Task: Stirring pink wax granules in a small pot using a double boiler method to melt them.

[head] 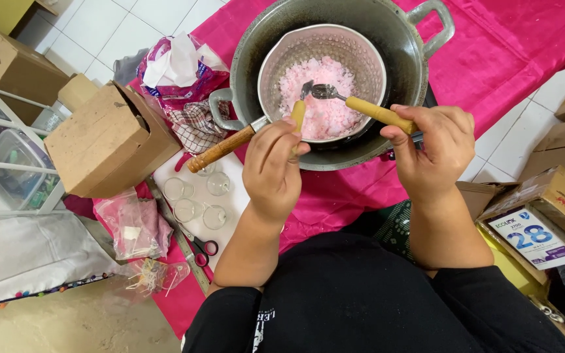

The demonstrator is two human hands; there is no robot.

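Fingers (397, 117) of the right hand (436, 147) clench a wooden-handled metal spoon (361, 108); the left hand (273, 167) grips another wooden-handled utensil (297, 114). Both tips meet over pink flakes (325, 98) in a hammered metal saucepan (282, 55), inside a grey two-handled pot (393, 29) on the pink-clothed tabletop (505, 52).

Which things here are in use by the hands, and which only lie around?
In use: left hand, right hand, two wooden-handled spoons, small pan of pink flakes, large pot.
Lying about: cardboard box, small glasses, scissors.
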